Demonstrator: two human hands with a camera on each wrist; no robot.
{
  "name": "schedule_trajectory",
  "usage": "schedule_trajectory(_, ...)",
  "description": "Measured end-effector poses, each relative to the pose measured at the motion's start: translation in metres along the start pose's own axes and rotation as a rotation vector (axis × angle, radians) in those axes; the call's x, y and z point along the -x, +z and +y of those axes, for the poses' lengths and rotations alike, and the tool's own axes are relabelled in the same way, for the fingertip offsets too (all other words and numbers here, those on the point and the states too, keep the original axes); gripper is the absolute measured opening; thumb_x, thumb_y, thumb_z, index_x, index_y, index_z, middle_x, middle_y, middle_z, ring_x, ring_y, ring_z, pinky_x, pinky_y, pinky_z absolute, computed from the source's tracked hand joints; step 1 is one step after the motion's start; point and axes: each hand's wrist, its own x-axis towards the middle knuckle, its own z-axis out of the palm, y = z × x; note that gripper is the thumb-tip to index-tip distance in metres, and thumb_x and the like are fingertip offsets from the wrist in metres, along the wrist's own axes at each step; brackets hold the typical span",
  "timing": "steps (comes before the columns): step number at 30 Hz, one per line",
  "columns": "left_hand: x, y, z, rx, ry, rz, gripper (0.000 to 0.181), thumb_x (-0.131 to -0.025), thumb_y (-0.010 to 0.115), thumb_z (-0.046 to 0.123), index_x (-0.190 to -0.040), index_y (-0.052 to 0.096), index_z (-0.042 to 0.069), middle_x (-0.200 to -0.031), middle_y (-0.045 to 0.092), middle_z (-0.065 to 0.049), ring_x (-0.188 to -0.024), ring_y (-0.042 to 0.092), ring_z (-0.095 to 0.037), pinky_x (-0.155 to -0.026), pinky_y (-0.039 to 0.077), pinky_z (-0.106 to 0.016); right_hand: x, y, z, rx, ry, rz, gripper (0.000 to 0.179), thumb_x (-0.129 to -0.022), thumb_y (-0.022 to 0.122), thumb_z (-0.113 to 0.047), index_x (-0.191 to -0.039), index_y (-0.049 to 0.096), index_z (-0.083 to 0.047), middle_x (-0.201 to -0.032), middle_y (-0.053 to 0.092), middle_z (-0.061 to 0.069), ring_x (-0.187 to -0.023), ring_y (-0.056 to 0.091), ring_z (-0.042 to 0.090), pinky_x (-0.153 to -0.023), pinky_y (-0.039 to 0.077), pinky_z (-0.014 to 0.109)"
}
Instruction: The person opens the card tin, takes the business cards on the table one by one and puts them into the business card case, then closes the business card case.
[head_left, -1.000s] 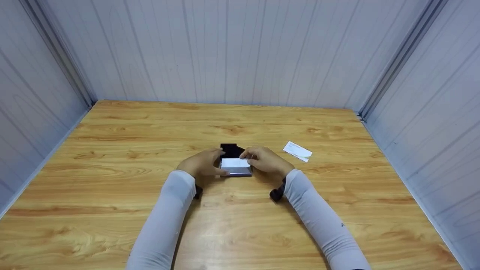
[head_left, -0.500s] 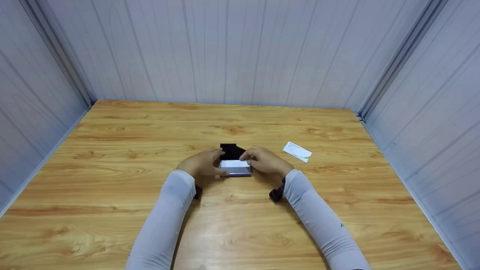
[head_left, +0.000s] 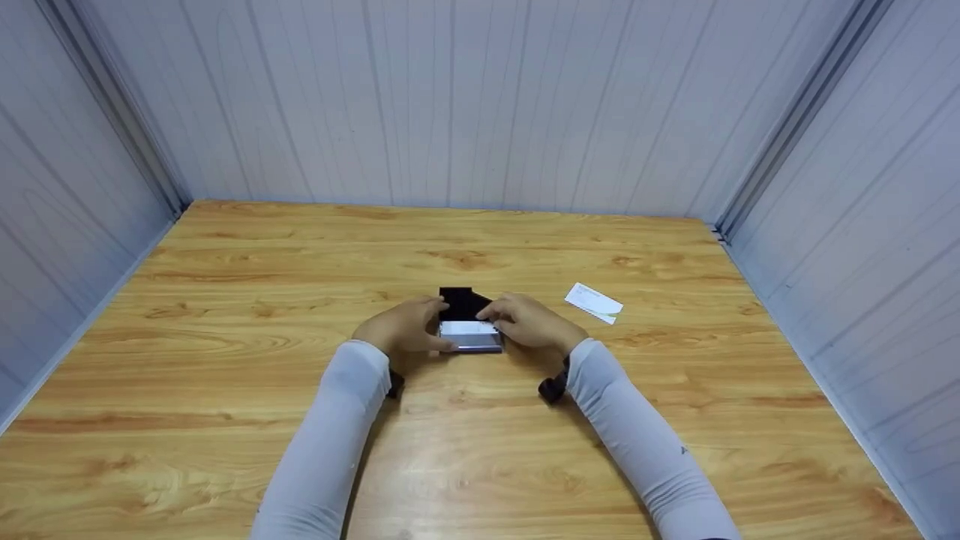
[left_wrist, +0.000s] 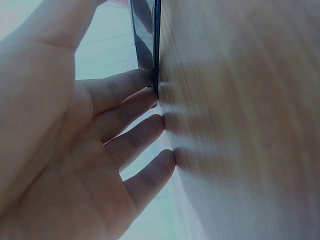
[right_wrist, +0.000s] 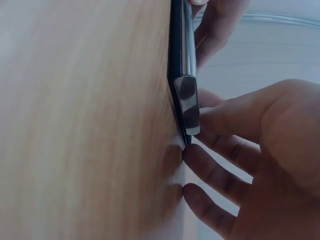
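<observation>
A business card case [head_left: 470, 348] lies open on the table, its shiny metal body nearest me and its black flap [head_left: 459, 300] spread out behind. A white business card [head_left: 466, 328] lies partly in the metal body, its rear strip showing. My left hand [head_left: 403, 325] holds the case at its left end, thumb at the front edge and fingers over the flap. My right hand [head_left: 534, 321] pinches the card's right rear corner with thumb and forefinger. In the right wrist view, the other fingers [right_wrist: 215, 172] rest by the table beside the case's metal end [right_wrist: 187, 102].
Another white business card [head_left: 594, 302] with small print lies flat to the right, beyond the right hand. The wood-grain table [head_left: 300, 255] ends at pale panel walls [head_left: 465, 105] behind and on both sides.
The card in the case has slipped toward me, farther into the metal body, and more of the black flap shows. The right fingers moved slightly with it; the left hand stayed still.
</observation>
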Motion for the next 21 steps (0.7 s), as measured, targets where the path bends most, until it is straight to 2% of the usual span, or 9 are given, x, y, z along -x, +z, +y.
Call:
schedule_trajectory(9, 0.0012, 0.0013, 0.0000, -0.012, 0.003, -0.002, 0.090, -0.090, 0.073, 0.050, -0.159, 0.030, 0.010, -0.163, 0.026, -0.013, -0.147, 0.026, -0.032, -0.117, 0.027, -0.049, 0.0004, 0.0020, 0.0002, 0.005, 0.016, -0.007, 0.028, -0.101, 0.052, -0.002, -0.124, 0.069, -0.004, -0.121, 0.062, 0.012, -0.114, 0.056, 0.027, -0.099, 0.045, 0.042)
schedule_trajectory(14, 0.0012, 0.0010, -0.0001, -0.019, -0.005, -0.009, 0.090, -0.090, 0.072, 0.050, -0.159, 0.029, 0.011, -0.163, 0.026, -0.012, -0.148, 0.026, -0.031, -0.117, 0.027, -0.049, 0.0008, 0.0025, 0.0017, 0.001, -0.006, -0.004, 0.028, -0.102, 0.051, -0.003, -0.123, 0.069, -0.004, -0.122, 0.061, 0.012, -0.115, 0.055, 0.027, -0.101, 0.044, 0.043)
schedule_trajectory(17, 0.0006, 0.0002, -0.0002, -0.030, -0.006, -0.014, 0.090, -0.091, 0.072, 0.051, -0.159, 0.029, 0.012, -0.163, 0.026, -0.012, -0.148, 0.025, -0.031, -0.117, 0.026, -0.050, 0.0018, 0.0007, 0.0019, -0.016, -0.006, -0.023, 0.030, -0.102, 0.049, -0.003, -0.127, 0.067, -0.004, -0.125, 0.060, 0.013, -0.117, 0.054, 0.028, -0.101, 0.044, 0.044)
schedule_trajectory(21, -0.0008, -0.0005, -0.0008, -0.031, -0.003, -0.013, 0.091, -0.090, 0.071, 0.052, -0.160, 0.028, 0.012, -0.162, 0.027, -0.012, -0.148, 0.026, -0.031, -0.118, 0.026, -0.050, 0.0042, -0.0048, 0.0032, -0.094, 0.041, -0.055, 0.035, -0.104, 0.050, -0.007, -0.138, 0.058, -0.004, -0.128, 0.057, 0.014, -0.119, 0.054, 0.028, -0.101, 0.045, 0.044)
